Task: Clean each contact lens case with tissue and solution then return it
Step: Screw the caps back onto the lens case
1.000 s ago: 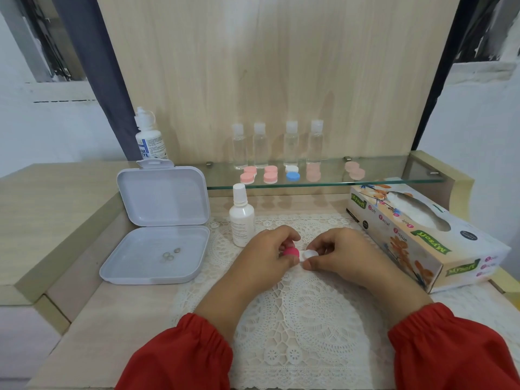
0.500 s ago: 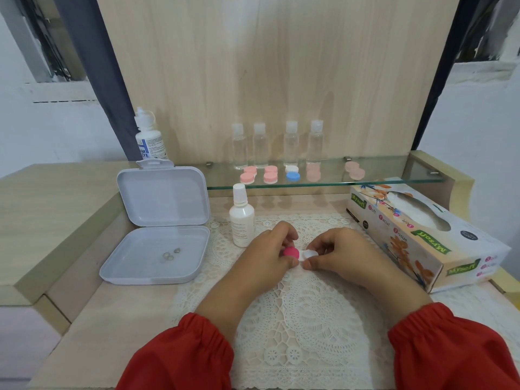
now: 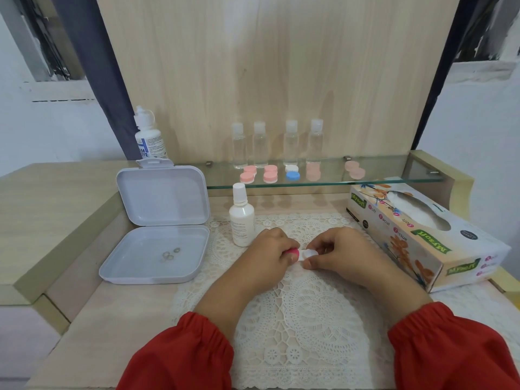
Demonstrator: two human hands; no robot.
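Note:
A contact lens case (image 3: 301, 253) with a bright pink cap and a white cap is held just above the lace mat (image 3: 304, 311). My left hand (image 3: 270, 256) pinches the pink cap end. My right hand (image 3: 342, 254) pinches the white cap end. A white solution bottle (image 3: 241, 218) stands upright just behind my left hand. The tissue box (image 3: 422, 237) lies to the right. Several more lens cases (image 3: 270, 173) sit on the glass shelf (image 3: 394, 180).
An open white plastic box (image 3: 157, 249) with a few small lenses in its base lies at the left. A larger solution bottle (image 3: 147, 136) stands behind it. Several clear small bottles (image 3: 275, 143) line the back of the shelf.
Both hands stay on the case; the fingers of my left hand have shifted slightly on the pink cap.

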